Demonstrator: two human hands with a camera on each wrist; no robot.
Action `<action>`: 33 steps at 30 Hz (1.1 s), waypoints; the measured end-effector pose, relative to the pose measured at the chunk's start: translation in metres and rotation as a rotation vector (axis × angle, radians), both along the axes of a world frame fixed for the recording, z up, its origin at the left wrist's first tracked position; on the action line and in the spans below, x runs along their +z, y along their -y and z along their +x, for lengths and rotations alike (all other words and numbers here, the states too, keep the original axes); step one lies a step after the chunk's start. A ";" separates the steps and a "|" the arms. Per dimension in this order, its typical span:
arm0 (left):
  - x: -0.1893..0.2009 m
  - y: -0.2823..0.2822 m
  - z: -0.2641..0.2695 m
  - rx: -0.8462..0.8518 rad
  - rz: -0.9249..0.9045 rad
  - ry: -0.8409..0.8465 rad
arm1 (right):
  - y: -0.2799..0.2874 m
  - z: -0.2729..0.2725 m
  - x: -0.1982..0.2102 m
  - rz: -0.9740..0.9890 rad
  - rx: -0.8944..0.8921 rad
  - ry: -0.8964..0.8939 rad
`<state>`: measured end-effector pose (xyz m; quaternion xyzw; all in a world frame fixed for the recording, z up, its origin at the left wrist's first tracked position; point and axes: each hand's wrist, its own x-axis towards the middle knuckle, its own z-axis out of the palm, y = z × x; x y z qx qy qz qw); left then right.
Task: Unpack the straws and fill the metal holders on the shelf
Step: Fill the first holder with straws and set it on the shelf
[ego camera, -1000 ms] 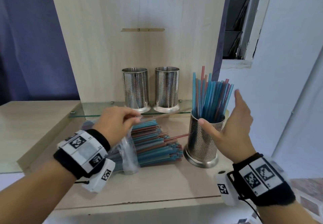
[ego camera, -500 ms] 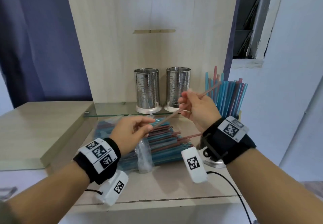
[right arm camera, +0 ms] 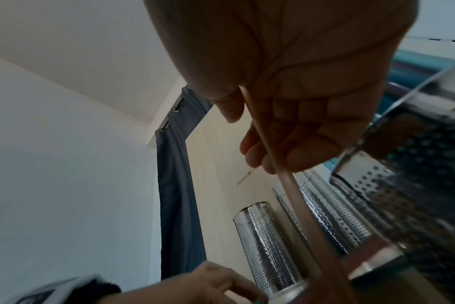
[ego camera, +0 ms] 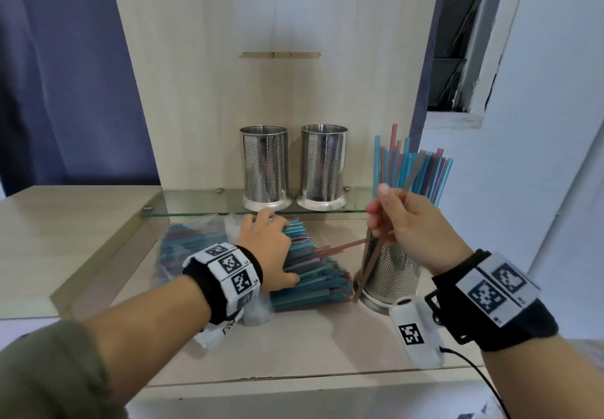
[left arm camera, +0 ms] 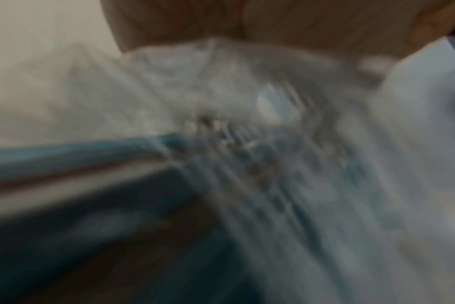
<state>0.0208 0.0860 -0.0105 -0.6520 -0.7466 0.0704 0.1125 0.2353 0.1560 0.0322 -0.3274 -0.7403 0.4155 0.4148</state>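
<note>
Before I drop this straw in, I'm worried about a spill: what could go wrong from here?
1. The filled holder is already crowded; the reddish straw in your right hand could catch on its rim or the other straws.
2. It stands near the counter's right edge; a nudge might tip it.
3. Your left hand could scatter the loose bundle.

We see a glass shelf [ego camera: 196,201] bearing two metal holders [ego camera: 265,166]. Below it, on our desk [ego camera: 294,346], lie the straw pile [ego camera: 310,274] and a filled holder [ego camera: 392,274].

The left hand [ego camera: 273,248] has let go of the single brownish-pink plastic straw [ego camera: 379,248] and dropped onto the loose straw pile [ego camera: 310,274] — the right hand [ego camera: 415,222] alone pinches it now, swung steeper toward one o'clock.
</note>
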 end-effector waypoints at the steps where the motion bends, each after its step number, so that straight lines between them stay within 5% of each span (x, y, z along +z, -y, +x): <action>1: 0.001 -0.002 0.000 -0.002 -0.003 0.021 | -0.001 0.002 -0.003 0.002 0.008 0.015; 11: 0.017 -0.021 0.005 -0.102 -0.004 0.165 | -0.001 0.002 -0.049 -0.107 0.046 0.078; 20: 0.041 -0.031 -0.003 -0.166 0.154 0.511 | -0.007 -0.008 -0.055 -0.120 0.090 0.030; 26: 0.038 -0.032 -0.004 -0.219 -0.036 0.594 | -0.009 -0.020 -0.064 -0.112 0.103 0.104; 33: 0.035 -0.022 -0.026 -0.257 -0.042 0.588 | 0.000 -0.045 -0.065 -0.140 0.187 0.096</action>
